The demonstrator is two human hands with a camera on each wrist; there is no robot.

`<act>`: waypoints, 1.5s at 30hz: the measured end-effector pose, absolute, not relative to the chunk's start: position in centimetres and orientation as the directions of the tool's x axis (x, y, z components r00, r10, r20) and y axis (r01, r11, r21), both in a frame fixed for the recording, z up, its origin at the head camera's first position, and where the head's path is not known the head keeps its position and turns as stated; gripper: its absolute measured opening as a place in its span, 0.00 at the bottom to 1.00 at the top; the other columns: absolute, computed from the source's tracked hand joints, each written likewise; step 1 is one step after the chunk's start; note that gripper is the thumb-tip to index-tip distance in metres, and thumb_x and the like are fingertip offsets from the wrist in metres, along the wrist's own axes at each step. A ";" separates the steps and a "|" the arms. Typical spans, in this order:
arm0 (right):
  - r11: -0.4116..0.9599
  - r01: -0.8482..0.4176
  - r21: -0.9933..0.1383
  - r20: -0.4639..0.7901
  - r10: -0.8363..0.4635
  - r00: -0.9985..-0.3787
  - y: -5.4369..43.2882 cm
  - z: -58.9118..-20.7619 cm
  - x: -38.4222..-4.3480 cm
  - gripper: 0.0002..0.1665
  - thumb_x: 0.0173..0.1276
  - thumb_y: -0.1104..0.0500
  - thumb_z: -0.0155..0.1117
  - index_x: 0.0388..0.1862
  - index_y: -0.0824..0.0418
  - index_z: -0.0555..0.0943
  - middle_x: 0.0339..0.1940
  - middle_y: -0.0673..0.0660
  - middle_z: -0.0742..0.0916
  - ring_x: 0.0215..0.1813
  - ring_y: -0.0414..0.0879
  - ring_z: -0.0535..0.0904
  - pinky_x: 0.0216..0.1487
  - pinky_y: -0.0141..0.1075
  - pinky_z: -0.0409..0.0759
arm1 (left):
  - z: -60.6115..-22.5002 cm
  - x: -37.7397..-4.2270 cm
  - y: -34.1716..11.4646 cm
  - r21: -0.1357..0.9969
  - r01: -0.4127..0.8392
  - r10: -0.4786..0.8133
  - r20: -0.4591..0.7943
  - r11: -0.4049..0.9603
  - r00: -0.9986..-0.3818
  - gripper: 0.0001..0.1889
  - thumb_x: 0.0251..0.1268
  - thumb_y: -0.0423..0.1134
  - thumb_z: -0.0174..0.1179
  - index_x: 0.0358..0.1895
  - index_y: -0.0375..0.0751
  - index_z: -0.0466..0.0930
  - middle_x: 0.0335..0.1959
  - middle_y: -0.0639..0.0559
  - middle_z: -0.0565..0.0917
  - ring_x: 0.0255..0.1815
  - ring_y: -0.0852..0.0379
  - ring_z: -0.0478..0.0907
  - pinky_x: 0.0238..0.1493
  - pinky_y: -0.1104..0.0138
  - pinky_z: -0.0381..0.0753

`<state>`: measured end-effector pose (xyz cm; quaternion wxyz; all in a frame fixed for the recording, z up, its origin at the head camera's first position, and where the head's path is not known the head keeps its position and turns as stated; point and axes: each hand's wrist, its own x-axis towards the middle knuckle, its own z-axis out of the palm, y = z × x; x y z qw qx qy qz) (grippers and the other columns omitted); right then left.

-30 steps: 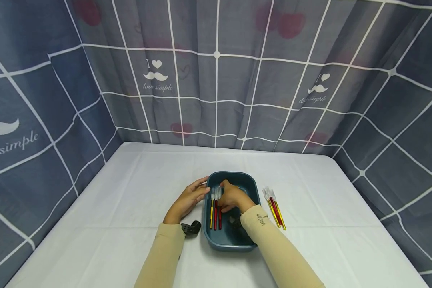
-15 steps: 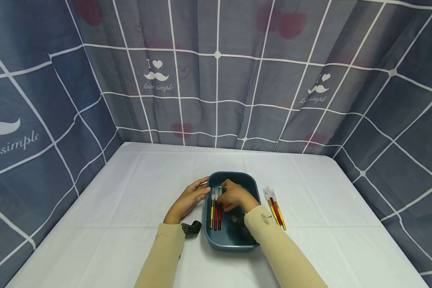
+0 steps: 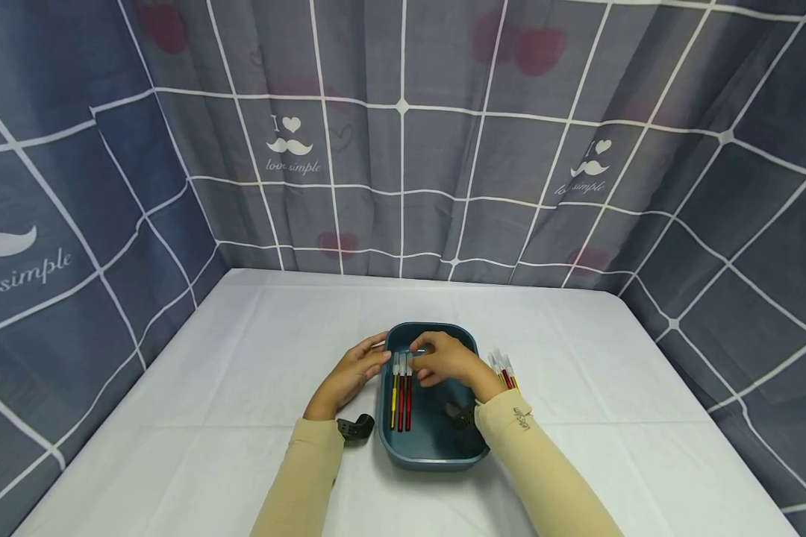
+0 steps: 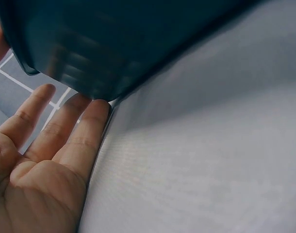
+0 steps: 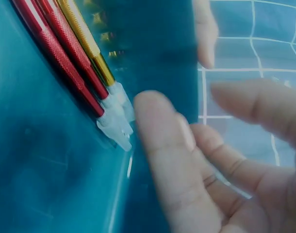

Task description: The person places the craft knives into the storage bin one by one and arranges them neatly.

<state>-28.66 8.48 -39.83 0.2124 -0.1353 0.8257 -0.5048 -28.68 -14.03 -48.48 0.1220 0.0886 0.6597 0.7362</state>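
Three capped craft knives, two red (image 3: 404,406) and one gold (image 5: 82,34), lie side by side along the left wall inside a dark teal plastic bin (image 3: 436,464). Clear caps (image 5: 116,116) cover their far ends. My right hand (image 3: 451,362) hovers inside the bin beside those caps, thumb close to them, fingers loosely bent with nothing between them. My left hand (image 3: 349,379) lies along the bin's left side. In the left wrist view, its straight fingers (image 4: 82,141) touch the outer wall, with the thumb up at the rim.
More capped craft knives (image 3: 506,373), red and gold, lie on the white tablecloth (image 3: 611,373) right of the bin, partly behind my right forearm. A black wrist device (image 3: 356,426) sits by the left cuff. Grey checked curtains (image 3: 376,149) surround the table.
My right hand has drawn back from the knives, up and to the right, and its fingers have loosened. The knives stay in place; my left hand holds its position.
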 end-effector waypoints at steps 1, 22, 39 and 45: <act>0.439 -0.026 -0.898 -0.196 -0.452 -0.870 8.7 -39.8 -28.6 0.22 0.75 0.67 0.67 0.64 0.76 0.78 0.40 0.66 0.87 0.35 0.48 0.87 0.42 0.44 0.93 | -48.5 -28.7 -14.0 0.993 -0.063 0.296 -0.030 -0.101 -0.955 0.34 0.84 0.37 0.57 0.86 0.33 0.58 0.82 0.29 0.65 0.81 0.38 0.67 0.82 0.51 0.65; 0.270 -0.266 -0.926 0.051 -0.607 -0.793 13.7 -38.0 -26.9 0.23 0.81 0.64 0.63 0.69 0.74 0.76 0.46 0.65 0.87 0.48 0.60 0.87 0.48 0.45 0.92 | -49.0 -28.5 -13.9 0.993 -0.051 0.291 -0.019 -0.102 -0.956 0.34 0.83 0.35 0.57 0.86 0.32 0.57 0.81 0.29 0.65 0.80 0.40 0.67 0.76 0.61 0.72; 0.168 -0.402 -0.900 0.285 -0.470 -0.835 17.5 -37.0 -25.1 0.17 0.78 0.70 0.65 0.62 0.75 0.79 0.41 0.59 0.87 0.39 0.47 0.88 0.44 0.38 0.91 | -48.7 -28.7 -14.0 0.994 -0.056 0.298 -0.025 -0.098 -0.954 0.35 0.83 0.34 0.57 0.86 0.31 0.56 0.82 0.28 0.62 0.83 0.36 0.63 0.79 0.57 0.69; 0.164 -0.427 -0.889 0.323 -0.437 -0.839 18.9 -37.7 -25.1 0.16 0.78 0.71 0.64 0.61 0.76 0.79 0.41 0.68 0.86 0.38 0.54 0.88 0.42 0.37 0.91 | -48.7 -28.6 -13.9 0.994 -0.056 0.298 -0.025 -0.096 -0.954 0.35 0.83 0.35 0.56 0.86 0.32 0.55 0.83 0.28 0.62 0.83 0.35 0.62 0.82 0.51 0.65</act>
